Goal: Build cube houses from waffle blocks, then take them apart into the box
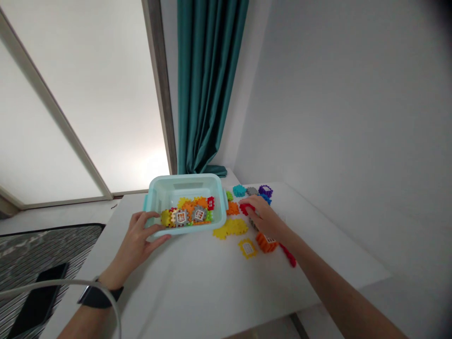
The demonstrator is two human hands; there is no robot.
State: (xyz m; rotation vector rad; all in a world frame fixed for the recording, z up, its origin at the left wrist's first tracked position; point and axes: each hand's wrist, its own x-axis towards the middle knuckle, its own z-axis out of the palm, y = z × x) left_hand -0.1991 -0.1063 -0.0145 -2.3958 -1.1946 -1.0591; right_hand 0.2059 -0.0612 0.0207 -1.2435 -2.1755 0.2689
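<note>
- The left hand [139, 238] grips the near left corner of the pale blue tub [183, 178], thumb on the rim and fingers curled against the outer wall.
- The right hand [266, 219] pinches a red block [245, 207] in its fingertips, just right of the tub.
- The tub sits mid-table, with coloured blocks heaped inside.
- Yellow pieces [231, 228], an orange block [265, 242] and a yellow window piece [247, 248] lie near the right hand on the white table [212, 282].
- A teal curtain [206, 84] hangs at the far side.
</note>
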